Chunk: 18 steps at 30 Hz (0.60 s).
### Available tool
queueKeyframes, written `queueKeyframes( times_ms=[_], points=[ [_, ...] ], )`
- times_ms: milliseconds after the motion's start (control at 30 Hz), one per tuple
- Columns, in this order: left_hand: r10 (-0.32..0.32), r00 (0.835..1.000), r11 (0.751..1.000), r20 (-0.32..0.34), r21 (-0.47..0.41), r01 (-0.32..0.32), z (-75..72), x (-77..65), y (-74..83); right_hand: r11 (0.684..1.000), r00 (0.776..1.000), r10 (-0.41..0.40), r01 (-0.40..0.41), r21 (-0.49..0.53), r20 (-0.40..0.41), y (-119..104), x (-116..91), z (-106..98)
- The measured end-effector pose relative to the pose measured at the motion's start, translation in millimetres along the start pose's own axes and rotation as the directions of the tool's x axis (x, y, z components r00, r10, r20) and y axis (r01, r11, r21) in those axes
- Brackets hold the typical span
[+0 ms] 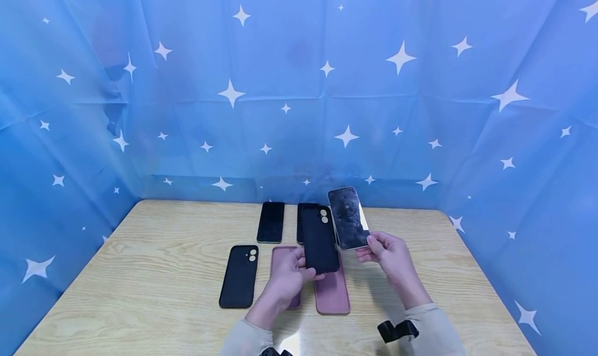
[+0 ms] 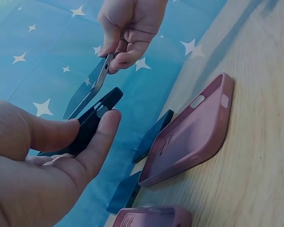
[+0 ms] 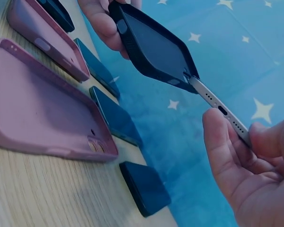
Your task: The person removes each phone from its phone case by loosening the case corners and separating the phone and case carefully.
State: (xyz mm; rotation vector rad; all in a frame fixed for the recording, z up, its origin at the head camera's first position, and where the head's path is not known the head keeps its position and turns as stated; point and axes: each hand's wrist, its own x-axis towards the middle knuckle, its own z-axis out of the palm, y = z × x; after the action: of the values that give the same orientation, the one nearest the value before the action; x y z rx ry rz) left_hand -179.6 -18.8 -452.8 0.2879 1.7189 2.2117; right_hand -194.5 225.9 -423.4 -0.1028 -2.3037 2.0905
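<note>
My left hand (image 1: 286,277) grips a black phone case (image 1: 320,244) by its lower end, raised above the table with its hollow inside facing up. A phone (image 1: 348,218) with a dark screen and pale metal edge is pinched at its bottom corner by my right hand (image 1: 392,255). In the right wrist view the phone's edge (image 3: 217,108) meets the case's rim (image 3: 191,85) or overlaps it; I cannot tell whether they touch. The left wrist view has the case (image 2: 92,123) between thumb and fingers, with the phone (image 2: 92,87) beyond it.
Two pink phone cases (image 1: 333,293) lie hollow side up beneath my left hand. Left of them lies another black case (image 1: 238,278). Dark phones (image 1: 271,222) rest near the table's back edge, partly hidden behind the held case. A blue starred curtain (image 1: 299,86) hangs behind.
</note>
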Motion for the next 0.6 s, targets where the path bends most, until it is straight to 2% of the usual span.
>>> queueKeyframes(
  times_ms=[267, 600],
  points=[
    [-0.009, 1.000, 1.000, 0.005, 0.024, 0.009, 7.2, 0.3, -2.9, 0.999, 1.000, 0.005, -0.006, -0.032, -0.031, 4, 3, -12],
    [-0.018, 0.999, 1.000, 0.041, -0.008, 0.018, 18.6, -0.4, -5.9, 0.999, 0.998, 0.026, -0.028, -0.041, -0.050, 9, 8, -26]
  ],
)
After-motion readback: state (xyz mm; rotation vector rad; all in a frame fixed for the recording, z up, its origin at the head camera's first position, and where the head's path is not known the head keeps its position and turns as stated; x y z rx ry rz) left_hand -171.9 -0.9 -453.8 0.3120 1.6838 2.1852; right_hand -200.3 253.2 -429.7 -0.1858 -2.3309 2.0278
